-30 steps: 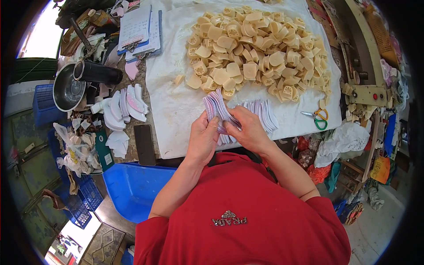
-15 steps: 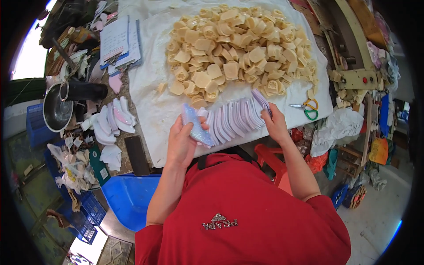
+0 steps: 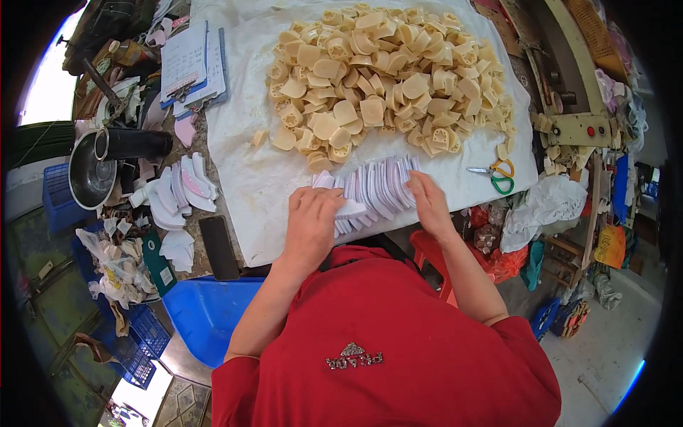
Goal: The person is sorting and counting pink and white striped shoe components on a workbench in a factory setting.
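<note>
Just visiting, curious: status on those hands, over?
Left hand, right hand: opposite ends. Pale curved strips: rowed up between. Cream heap: beyond, clear of hands.

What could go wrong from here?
The row of thin, curved white-and-lilac pieces between the left hand and right hand might fan out or topple if either eases off. Strays could mix into the heap of beige, plastic-looking pieces beyond. The metal scissors with green and orange handles lie to the right, blades pointing leftward; a rightward sweep might catch them.
</note>
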Available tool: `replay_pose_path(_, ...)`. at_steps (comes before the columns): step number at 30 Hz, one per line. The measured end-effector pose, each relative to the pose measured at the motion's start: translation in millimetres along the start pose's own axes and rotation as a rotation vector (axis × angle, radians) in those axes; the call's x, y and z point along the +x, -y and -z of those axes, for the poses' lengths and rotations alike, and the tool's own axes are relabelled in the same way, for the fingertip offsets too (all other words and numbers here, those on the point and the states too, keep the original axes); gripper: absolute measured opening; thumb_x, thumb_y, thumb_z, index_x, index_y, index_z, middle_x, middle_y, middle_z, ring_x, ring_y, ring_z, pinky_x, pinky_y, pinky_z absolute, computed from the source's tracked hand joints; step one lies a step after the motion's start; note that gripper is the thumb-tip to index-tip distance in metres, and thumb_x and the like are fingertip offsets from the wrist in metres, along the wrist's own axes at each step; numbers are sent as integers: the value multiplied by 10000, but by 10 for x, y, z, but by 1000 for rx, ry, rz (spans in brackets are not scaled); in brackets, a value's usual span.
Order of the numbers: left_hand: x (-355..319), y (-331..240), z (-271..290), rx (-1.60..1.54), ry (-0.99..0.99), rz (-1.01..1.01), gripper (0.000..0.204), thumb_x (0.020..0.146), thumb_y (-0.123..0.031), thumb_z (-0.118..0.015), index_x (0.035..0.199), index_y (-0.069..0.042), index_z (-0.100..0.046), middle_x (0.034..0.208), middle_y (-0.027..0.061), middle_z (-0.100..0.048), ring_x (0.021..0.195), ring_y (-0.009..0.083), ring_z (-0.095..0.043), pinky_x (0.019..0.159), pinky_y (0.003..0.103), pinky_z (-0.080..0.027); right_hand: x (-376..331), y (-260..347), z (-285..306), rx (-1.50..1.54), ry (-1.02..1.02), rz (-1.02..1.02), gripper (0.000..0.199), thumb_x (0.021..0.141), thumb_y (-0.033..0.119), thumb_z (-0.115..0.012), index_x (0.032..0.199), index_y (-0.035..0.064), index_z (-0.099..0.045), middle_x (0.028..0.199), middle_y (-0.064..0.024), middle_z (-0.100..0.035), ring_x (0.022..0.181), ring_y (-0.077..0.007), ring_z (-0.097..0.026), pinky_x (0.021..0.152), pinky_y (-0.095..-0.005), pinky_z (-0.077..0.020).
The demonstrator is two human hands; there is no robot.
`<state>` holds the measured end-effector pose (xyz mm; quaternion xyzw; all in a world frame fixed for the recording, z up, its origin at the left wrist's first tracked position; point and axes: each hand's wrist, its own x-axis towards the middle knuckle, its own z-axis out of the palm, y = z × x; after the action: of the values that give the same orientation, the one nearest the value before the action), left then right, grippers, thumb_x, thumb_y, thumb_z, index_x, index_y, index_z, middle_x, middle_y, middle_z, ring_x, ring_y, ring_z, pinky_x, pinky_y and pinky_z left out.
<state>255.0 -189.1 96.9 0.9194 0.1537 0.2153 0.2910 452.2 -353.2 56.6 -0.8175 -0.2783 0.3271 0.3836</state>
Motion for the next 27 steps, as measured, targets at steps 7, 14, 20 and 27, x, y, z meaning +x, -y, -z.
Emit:
replay_pose_path(7,1,-5,-41,-45,-285,101,275,674,-1,-580,922,-56,-475,1017,102,-580,967,290,-542,883,415,-359,-165,820,-512,765,560,-196,288,917,246,-520,1070,3,-536,864,-68,-591,738,-131,-573,632,-240,-469)
replay_pose_path(14,-95,15,24,150,-264,-35,183,676,-41,-595,849,-33,-533,982,73,-582,967,247,-559,842,392,-409,-160,1116,-561,980,545,-391,366,879,163,-586,1161,-12,-432,955,-87,-543,783,-146,-574,658,-273,-501)
replay_pose_path(20,-108,-27,83,154,-398,216,253,765,-74,-570,1014,-27,-572,1035,106,-577,986,245,-546,861,359,-403,-164,999,-626,732,460,-138,270,853,71,-594,1091,-15,-501,892,-47,-564,778,-108,-559,668,-243,-476)
replay_pose_path(27,-137,-38,188,-1978,-140,930,457,935,-308,-409,1240,32,-436,1127,146,-550,1025,240,-524,924,375,-387,-249,993,-581,633,604,-64,196,848,39,-572,1035,7,-528,921,-46,-582,785,-108,-548,688,-255,-462)
